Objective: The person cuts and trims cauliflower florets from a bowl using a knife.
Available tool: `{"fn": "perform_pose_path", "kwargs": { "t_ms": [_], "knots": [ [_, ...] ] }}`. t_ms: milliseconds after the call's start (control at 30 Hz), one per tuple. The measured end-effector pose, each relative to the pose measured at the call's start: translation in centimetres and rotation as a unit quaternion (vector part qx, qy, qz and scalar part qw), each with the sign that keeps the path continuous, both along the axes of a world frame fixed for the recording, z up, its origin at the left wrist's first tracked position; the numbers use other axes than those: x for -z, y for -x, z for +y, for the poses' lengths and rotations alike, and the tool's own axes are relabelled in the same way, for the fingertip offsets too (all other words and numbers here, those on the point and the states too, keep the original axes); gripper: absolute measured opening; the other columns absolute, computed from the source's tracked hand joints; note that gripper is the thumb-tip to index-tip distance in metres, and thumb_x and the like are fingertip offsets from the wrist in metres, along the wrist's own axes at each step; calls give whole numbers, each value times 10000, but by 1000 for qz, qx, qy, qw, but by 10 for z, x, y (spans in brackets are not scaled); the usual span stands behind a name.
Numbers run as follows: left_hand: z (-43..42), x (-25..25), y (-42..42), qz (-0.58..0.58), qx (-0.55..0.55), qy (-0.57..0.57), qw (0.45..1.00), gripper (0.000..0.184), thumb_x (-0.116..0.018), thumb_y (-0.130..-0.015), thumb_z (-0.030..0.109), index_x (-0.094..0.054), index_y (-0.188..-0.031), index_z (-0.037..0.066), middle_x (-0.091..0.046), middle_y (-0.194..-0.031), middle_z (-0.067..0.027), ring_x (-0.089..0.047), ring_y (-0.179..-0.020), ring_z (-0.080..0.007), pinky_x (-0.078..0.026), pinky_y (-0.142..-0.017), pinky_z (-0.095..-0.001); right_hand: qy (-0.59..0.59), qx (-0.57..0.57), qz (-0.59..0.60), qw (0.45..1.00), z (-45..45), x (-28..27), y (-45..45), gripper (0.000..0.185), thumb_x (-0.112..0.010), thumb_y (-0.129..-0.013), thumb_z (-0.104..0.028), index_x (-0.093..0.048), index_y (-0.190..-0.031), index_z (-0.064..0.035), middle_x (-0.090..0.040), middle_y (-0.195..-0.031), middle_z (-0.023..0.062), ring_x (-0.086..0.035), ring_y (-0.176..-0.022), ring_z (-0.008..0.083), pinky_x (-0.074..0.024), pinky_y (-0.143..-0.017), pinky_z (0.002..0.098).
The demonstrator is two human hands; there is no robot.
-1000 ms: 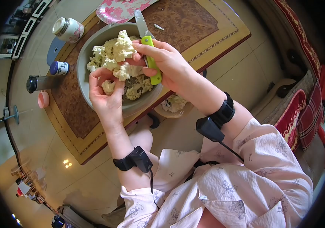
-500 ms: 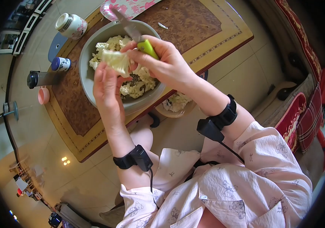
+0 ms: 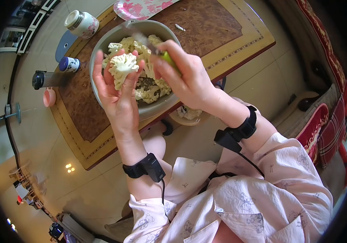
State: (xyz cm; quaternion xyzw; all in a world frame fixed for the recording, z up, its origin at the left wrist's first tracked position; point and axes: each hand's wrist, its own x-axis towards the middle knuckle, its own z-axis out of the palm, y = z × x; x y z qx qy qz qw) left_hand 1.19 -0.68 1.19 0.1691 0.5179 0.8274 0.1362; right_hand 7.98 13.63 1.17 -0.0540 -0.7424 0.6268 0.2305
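My left hand (image 3: 118, 95) holds a cauliflower floret (image 3: 123, 67) over the left part of a large grey bowl (image 3: 94, 73). The floret rests between my thumb and fingers. To its right, my right hand (image 3: 185, 73) is closed on the green handle of a knife (image 3: 168, 60), whose blurred blade points up and left across the bowl. More cauliflower pieces (image 3: 151, 94) lie in the bowl, with something dark and speckled among them.
On the wooden table (image 3: 206, 24) are a pink-patterned tray (image 3: 141, 9), a white jar (image 3: 82, 24), a blue-lidded jar (image 3: 69, 64), a dark-lidded bottle (image 3: 45, 79) and a pink cup (image 3: 49, 97). A basin (image 3: 187, 118) stands below the table edge.
The floret in my left hand has turned and now shows its branching side. My right hand has moved a little right and down with the knife, away from the floret.
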Motion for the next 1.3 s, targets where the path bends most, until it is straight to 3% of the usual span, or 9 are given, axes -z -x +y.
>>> {"fn": "perform_pose_path", "kwargs": {
  "t_ms": [67,233,300,400,467,833,900,1300],
  "knots": [
    [1,1,1,10,-25,0,1000,568,-631,-930,-21,-393,-1438,67,-479,-1417,-174,-537,-1264,-269,-464,-1087,-421,-164,0,114,980,-1,2,-1,148,-612,-933,-129,-553,-1018,-24,-605,-744,143,-623,-643,374,-496,-567,418],
    [-1,2,2,19,17,-15,1000,629,-615,-929,-38,-326,-1479,62,-475,-1425,-176,-476,-1330,-282,-375,-1151,-440,-235,-32,72,969,-1,7,-6,187,-653,-902,-177,-539,-954,-37,-592,-739,140,-614,-618,374,-490,-525,430],
    [-1,1,1,26,28,-30,999,635,-614,-930,-33,-315,-1483,57,-471,-1429,-178,-467,-1340,-287,-342,-1172,-445,-258,-36,64,963,0,7,-7,149,-638,-922,-130,-580,-1020,-34,-615,-756,139,-623,-603,333,-469,-506,380],
    [-2,1,2,59,46,-45,996,622,-625,-942,21,-320,-1482,59,-464,-1436,-188,-455,-1350,-291,-310,-1186,-458,-260,-31,69,963,-1,9,-6,145,-642,-918,-129,-577,-1008,-35,-610,-744,132,-622,-601,330,-464,-496,376],
    [-3,3,4,16,84,-130,988,621,-639,-952,82,-317,-1482,57,-464,-1436,-193,-444,-1361,-302,-288,-1196,-470,-259,-34,75,962,-1,9,-5,149,-647,-914,-132,-577,-1007,-38,-611,-745,130,-620,-596,328,-461,-488,376],
    [0,4,4,39,38,-70,996,524,-619,-977,113,-398,-1444,27,-463,-1456,-164,-417,-1388,-302,-265,-1206,-470,-317,12,102,943,-5,8,-4,161,-679,-892,-145,-584,-999,-73,-613,-767,82,-619,-585,277,-464,-474,359],
    [-1,5,4,38,34,-68,996,522,-618,-978,116,-399,-1444,28,-464,-1456,-163,-419,-1387,-303,-265,-1206,-466,-329,13,78,941,-6,7,-5,207,-664,-885,-190,-529,-976,-64,-575,-759,95,-632,-652,290,-503,-542,382],
    [-1,5,5,58,34,-45,997,485,-585,-992,100,-406,-1435,14,-426,-1494,-211,-429,-1385,-319,-288,-1195,-462,-300,-18,67,952,-7,10,-1,185,-644,-916,-125,-540,-1047,-47,-617,-800,136,-620,-630,353,-476,-504,413]
  ]
}}
